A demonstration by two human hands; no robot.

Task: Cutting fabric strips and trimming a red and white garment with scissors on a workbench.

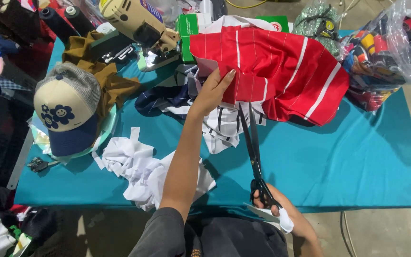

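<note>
A red cloth with white stripes (pixel 286 66) lies bunched on the teal table (pixel 348 162). My left hand (pixel 213 90) grips its near left edge and holds it up. My right hand (pixel 277 207) holds long black scissors (pixel 253 147) by the handles near the table's front edge. The blades point away from me and their tips reach the red cloth's lower edge just right of my left hand. A white bandage or scrap sits at my right wrist. Under the red cloth lies white fabric with dark stripes (pixel 222 128).
White cloth scraps (pixel 139 166) lie by my left forearm. A cream and navy cap with flower faces (pixel 67 112) rests at the left, beside brown fabric (pixel 105 76). A cream cutting machine (pixel 139 24), green boxes (pixel 191 26) and a plastic bag of garments (pixel 391 52) line the back.
</note>
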